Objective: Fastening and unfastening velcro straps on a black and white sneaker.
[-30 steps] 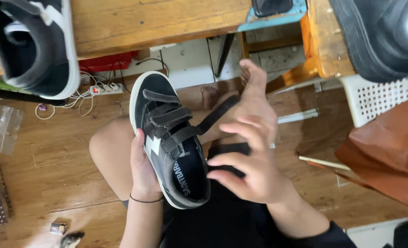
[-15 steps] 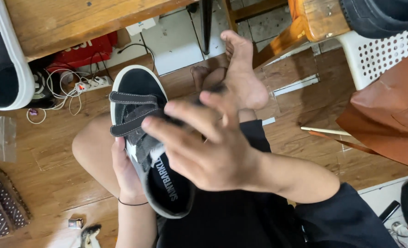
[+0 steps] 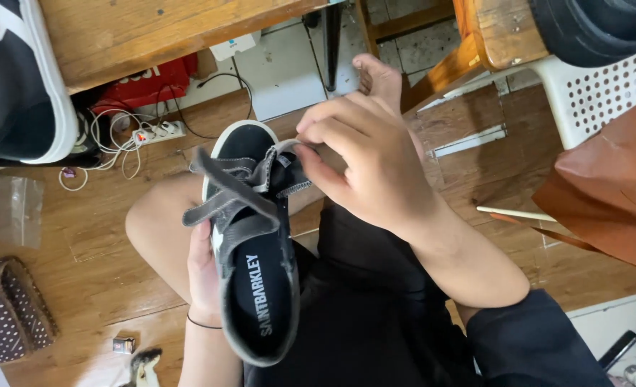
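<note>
The shoe (image 3: 252, 244) lies over the person's lap, heel end toward the camera and toe pointing away toward the floor under the table, so its long axis runs near to far, leaning slightly left at the toe. The left hand (image 3: 202, 276) cups it from below on its left side, fingers wrapped under the sole and closed on it; only the edge of the hand and wrist show. The insole faces up and the two grey straps (image 3: 225, 197) stand loose, splayed out to the left across the opening.

The right hand (image 3: 364, 161) sits at the far right of the shoe, just past the tongue, so it is the nearer one to the strap ends. Its fingers (image 3: 311, 161) are curled narrow, pinching the edge of the tongue or a strap tab at the shoe's right rim; which of the two I cannot tell. The straps lie left of those fingers, across the shoe's width.

Farther off, a bare foot (image 3: 379, 79) rests on the wood floor, with a power strip (image 3: 156, 132) and a white basket (image 3: 604, 93) beyond
</note>
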